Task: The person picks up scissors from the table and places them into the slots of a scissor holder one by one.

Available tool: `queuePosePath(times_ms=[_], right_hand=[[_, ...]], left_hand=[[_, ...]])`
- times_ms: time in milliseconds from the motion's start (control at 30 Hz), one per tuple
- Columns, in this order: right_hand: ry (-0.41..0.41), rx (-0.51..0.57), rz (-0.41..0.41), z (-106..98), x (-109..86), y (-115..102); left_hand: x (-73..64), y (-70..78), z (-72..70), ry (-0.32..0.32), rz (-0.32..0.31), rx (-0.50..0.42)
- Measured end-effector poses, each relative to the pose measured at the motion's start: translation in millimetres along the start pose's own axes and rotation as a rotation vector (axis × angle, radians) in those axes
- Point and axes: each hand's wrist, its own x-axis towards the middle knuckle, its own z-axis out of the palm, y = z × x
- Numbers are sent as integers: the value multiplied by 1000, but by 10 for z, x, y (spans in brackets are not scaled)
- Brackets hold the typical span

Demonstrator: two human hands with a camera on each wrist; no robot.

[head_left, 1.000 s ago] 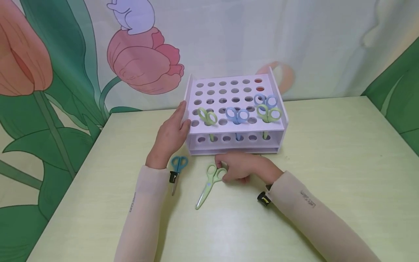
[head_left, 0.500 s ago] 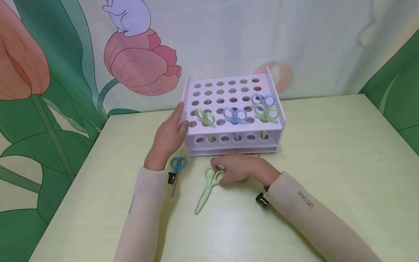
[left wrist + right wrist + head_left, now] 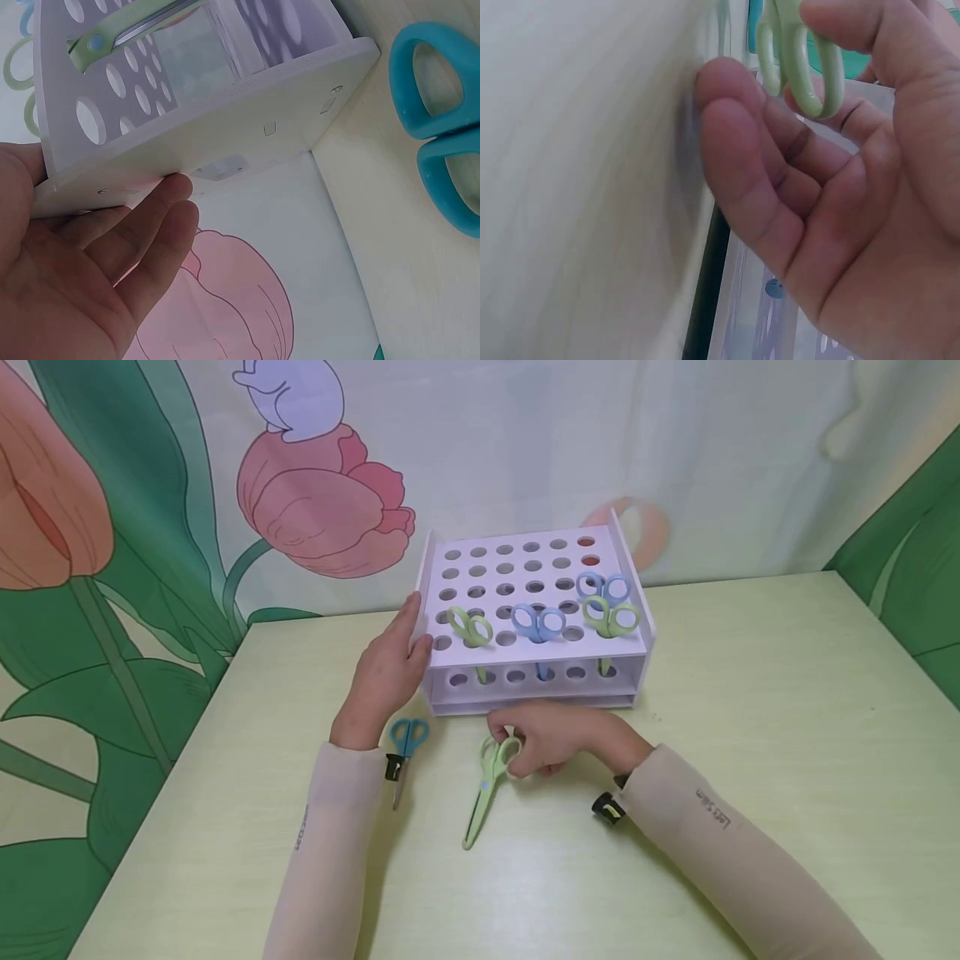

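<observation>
My right hand pinches green scissors by one finger loop, between thumb and index finger. The blades slant down toward the front of the table. In the right wrist view the handle loops show at the thumb, with the other fingers loosely bent. My left hand rests on the left side of a white rack, its fingers nearly straight along the outer panel. Blue-handled scissors lie on the table below the left hand, partly behind a black wrist camera.
The rack has rows of round holes. Green scissors, light blue scissors, more light blue scissors and more green scissors stand in it, handles up. A printed curtain hangs behind the table.
The right hand has shifted the green scissors slightly right over the last half second, and their blades have turned to a steeper angle. The left hand stays on the rack.
</observation>
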Motion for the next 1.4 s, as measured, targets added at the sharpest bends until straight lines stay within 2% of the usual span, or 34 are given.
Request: queuePosePath(times_ms=[233,567,667,800,900,967,1100,1300,1400], right_hand=[[26,66,-55,-47,-27,-21],[-3,365,-121,-95,-62,-74],[11,402,-143,-111,-72,-87],[44,406,-129,-123,-77,-102],[90,405,-130,-129,-76,-116],[128,407,-160,-133,-76,-123],[237,437,-268,-136,-80,-157],[451,527,-422,-131,-129,-264],[495,588,-480,-136,-164,-305]], left_hand=[[0,1,-8,1,-2,-4],[12,5,-5,5,9,-2],[11,2,0,7,15,-3],[11,-11,10,7,17,-6],[8,-14,10,5,13,-10],[6,-16,8,4,11,-13],[5,-26,8,6,14,-14],[5,-22,5,6,11,-12],[5,-14,-2,4,7,-10]])
